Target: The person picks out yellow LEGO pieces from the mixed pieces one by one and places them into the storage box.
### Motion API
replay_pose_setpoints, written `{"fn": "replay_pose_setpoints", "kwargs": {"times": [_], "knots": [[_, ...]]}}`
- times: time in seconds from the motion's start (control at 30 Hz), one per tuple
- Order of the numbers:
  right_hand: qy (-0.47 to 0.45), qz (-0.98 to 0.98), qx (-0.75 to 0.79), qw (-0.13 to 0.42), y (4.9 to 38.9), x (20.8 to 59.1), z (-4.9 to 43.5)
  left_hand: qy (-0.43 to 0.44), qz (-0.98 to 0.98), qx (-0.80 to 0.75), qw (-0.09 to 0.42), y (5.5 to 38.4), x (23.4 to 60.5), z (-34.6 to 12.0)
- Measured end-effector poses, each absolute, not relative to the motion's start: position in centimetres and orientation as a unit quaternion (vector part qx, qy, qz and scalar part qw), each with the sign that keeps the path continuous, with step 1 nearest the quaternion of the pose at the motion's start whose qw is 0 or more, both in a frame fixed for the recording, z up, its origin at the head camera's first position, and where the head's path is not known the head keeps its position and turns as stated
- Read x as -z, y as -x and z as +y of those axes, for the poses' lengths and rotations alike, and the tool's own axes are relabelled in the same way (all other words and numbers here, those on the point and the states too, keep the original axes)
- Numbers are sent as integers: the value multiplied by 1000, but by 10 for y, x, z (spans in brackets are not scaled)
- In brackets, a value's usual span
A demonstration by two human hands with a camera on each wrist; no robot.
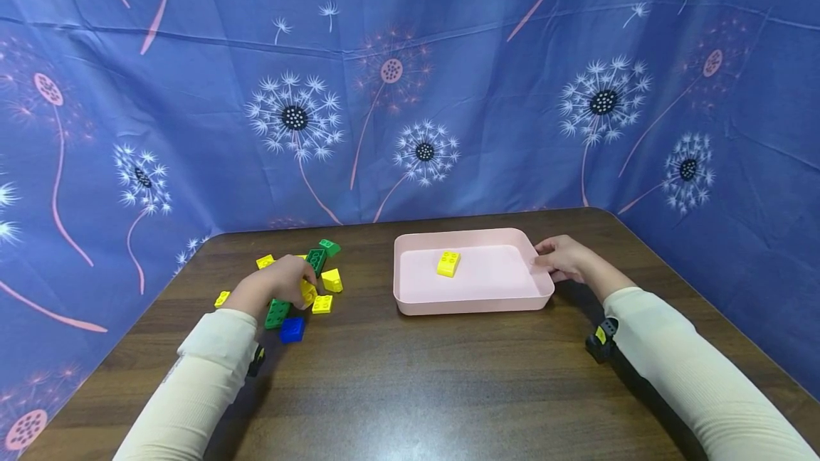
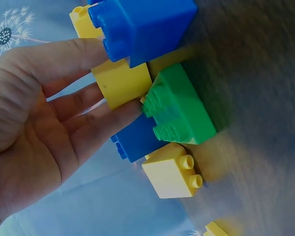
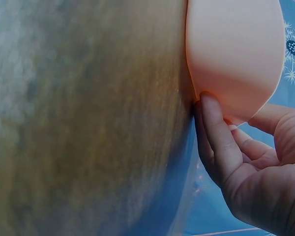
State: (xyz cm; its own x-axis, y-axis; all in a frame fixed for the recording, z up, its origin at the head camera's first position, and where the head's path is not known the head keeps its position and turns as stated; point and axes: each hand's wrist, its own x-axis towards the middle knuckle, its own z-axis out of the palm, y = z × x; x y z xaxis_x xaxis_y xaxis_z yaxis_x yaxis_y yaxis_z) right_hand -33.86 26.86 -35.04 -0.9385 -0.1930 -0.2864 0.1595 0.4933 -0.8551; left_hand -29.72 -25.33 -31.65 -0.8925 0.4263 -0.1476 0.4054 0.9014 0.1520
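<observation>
My left hand [image 1: 282,282] is among the toy building bricks on the left side of the table. Its thumb and fingers pinch a yellow brick [image 2: 120,81], partly hidden by the fingers. Close around it are a green brick [image 2: 179,108] and a blue brick [image 2: 147,29], which overlaps the thumb tip in the left wrist view. With my right hand [image 1: 564,260] I grip the right end of a pink tray [image 1: 474,303], thumb over the rim and fingers on the outer wall. One yellow brick [image 1: 448,264] lies inside the tray, left of its middle.
More bricks lie around my left hand: a blue brick [image 1: 292,330], a dark green brick [image 1: 316,260], a yellow slanted brick [image 1: 332,280] and several others. Behind the wooden table [image 1: 410,390] hangs a blue dandelion-print cloth [image 1: 487,126], which also runs along the right side.
</observation>
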Motion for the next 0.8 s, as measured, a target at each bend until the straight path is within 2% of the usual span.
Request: {"fn": "replay_pose_setpoints", "kwargs": {"times": [0.33,0.8], "knots": [[5,849,499,173,337,350,268,-217,971,-54,84,297,309,-254],[10,852,496,167,337,350,269,-248,967,-34,55,299,280,-246]]}}
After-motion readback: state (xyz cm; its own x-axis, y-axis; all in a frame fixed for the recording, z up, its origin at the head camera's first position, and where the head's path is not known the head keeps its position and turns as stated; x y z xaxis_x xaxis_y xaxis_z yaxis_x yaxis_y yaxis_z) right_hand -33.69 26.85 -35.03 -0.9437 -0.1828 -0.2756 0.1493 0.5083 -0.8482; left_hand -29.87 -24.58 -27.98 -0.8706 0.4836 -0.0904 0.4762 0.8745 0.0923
